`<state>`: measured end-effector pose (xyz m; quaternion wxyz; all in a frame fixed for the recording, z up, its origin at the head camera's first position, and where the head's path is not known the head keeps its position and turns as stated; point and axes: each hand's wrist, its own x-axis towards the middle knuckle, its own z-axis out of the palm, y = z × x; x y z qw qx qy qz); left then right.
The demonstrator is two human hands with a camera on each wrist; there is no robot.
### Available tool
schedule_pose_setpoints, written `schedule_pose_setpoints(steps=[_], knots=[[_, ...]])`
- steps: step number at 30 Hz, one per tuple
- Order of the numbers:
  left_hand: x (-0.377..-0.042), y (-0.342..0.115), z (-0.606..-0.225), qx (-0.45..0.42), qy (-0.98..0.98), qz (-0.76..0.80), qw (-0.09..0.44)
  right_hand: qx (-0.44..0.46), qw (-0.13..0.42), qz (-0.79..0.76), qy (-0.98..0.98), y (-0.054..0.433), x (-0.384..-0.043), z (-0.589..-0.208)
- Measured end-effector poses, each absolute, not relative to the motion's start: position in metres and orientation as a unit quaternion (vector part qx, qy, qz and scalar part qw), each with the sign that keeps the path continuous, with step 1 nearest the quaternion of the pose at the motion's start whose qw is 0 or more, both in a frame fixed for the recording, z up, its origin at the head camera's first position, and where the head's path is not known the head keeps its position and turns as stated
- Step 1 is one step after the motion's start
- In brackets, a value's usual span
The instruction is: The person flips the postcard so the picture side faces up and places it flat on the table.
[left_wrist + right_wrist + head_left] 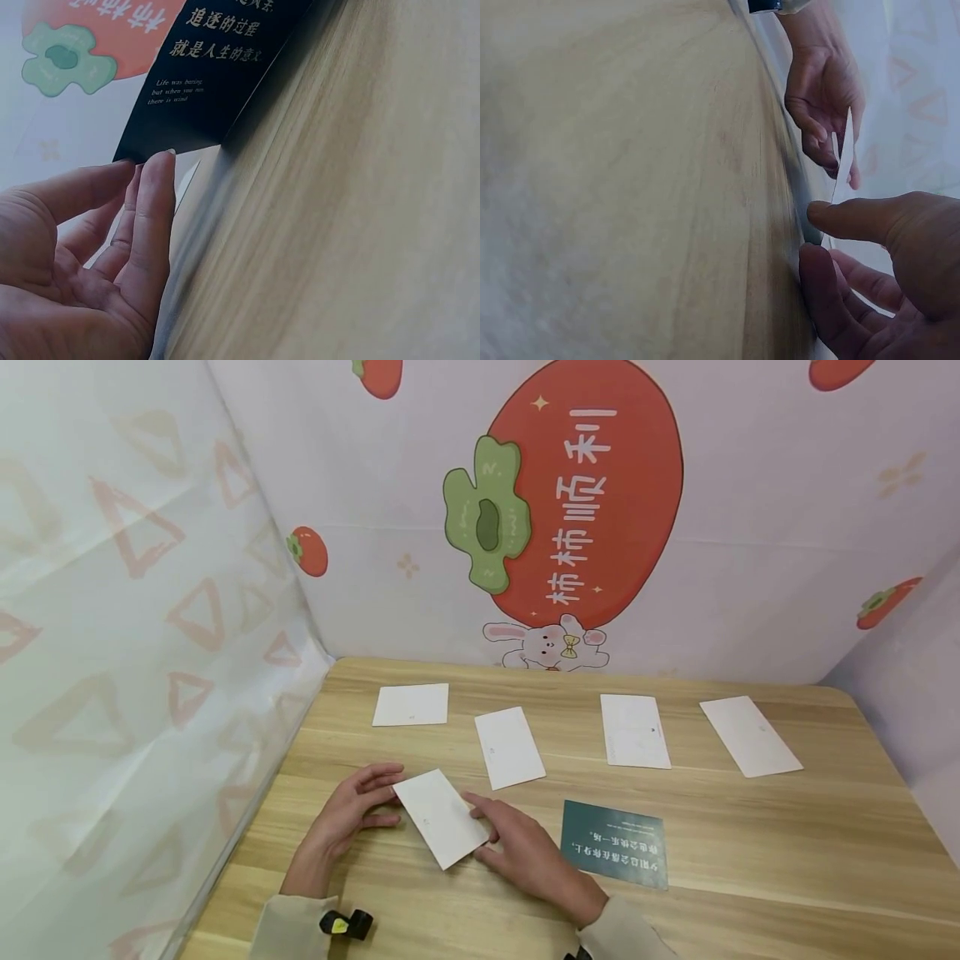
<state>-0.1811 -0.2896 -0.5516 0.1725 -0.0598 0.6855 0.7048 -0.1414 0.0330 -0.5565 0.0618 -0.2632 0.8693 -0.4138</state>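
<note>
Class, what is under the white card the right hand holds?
The card has a dark underside with writing, seen by the left wrist camera. In the head view, wooden table shows beside it; the card hides whatever lies directly beneath.

The held card (pixel 441 817) is white on one face, dark with pale lettering beneath — the table (pixel 765 852) streaky tan.

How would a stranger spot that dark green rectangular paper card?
Find the pale wooden table in front of the huge red fruit print. Nearer the person than four white rectangular paper cards, and just right of the person's right hand, lies the dark green rectangular paper card. White lettering on a dark face sets it apart from those white-faced neighbours.
</note>
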Motion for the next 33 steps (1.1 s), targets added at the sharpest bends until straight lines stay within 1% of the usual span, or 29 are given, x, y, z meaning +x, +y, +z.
schedule_pose_setpoints(steps=[5, 13, 22, 26, 29, 33], knots=[[-0.181, -0.290, -0.552, -0.054, 0.684, 0.708, 0.168, -0.268, 0.055, -0.413, 0.869, 0.033, -0.142, -0.556], [-0.183, -0.290, -0.557, -0.059, 0.677, 0.714, 0.166, -0.273, 0.027, -0.410, 0.870, 0.035, -0.144, -0.557], [-0.181, -0.290, -0.559, -0.059, 0.680, 0.712, 0.164, -0.263, 0.032, -0.436, 0.860, 0.036, -0.145, -0.555], [-0.180, -0.293, -0.560, -0.040, 0.668, 0.726, 0.157, -0.277, 0.024, -0.461, 0.843, 0.036, -0.146, -0.556], [-0.180, -0.295, -0.561, -0.010, 0.663, 0.734, 0.149, -0.279, 0.021, -0.481, 0.831, 0.037, -0.147, -0.557], [-0.180, -0.298, -0.562, 0.027, 0.664, 0.734, 0.139, -0.267, 0.033, -0.514, 0.814, 0.037, -0.149, -0.558]])
